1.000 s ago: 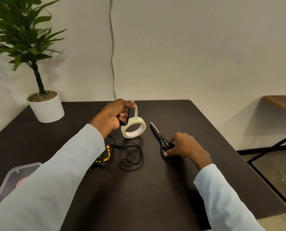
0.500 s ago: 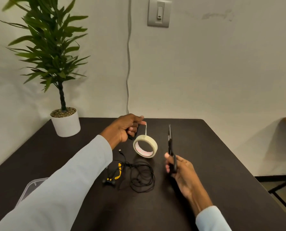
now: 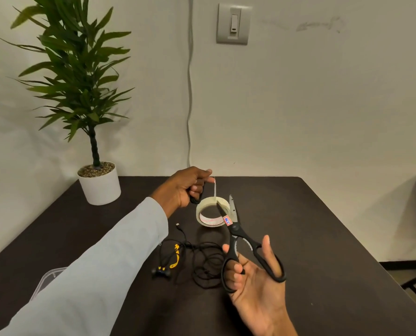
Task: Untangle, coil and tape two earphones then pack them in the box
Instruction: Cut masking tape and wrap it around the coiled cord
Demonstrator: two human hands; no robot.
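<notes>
My left hand (image 3: 186, 187) is raised over the table, gripping a coiled black earphone (image 3: 195, 199) and pinching the free end of a tape strip (image 3: 215, 187). The cream tape roll (image 3: 210, 212) hangs from that strip. My right hand (image 3: 253, 280) holds black scissors (image 3: 244, 241) by the handles, thumb and fingers through the loops. Their blades are spread and point up at the strip just above the roll. A second black earphone (image 3: 203, 263) with a yellow tag lies loosely tangled on the table below.
A clear plastic box (image 3: 47, 278) peeks out at the left edge, mostly hidden by my left sleeve. A potted plant (image 3: 97, 183) stands at the back left corner of the dark table (image 3: 311, 238). A cable runs down the wall behind.
My right hand picked the scissors off the table, lifted them and opened the blades beside the hanging tape. The left hand kept holding the coil and strip. The camera tilted up.
</notes>
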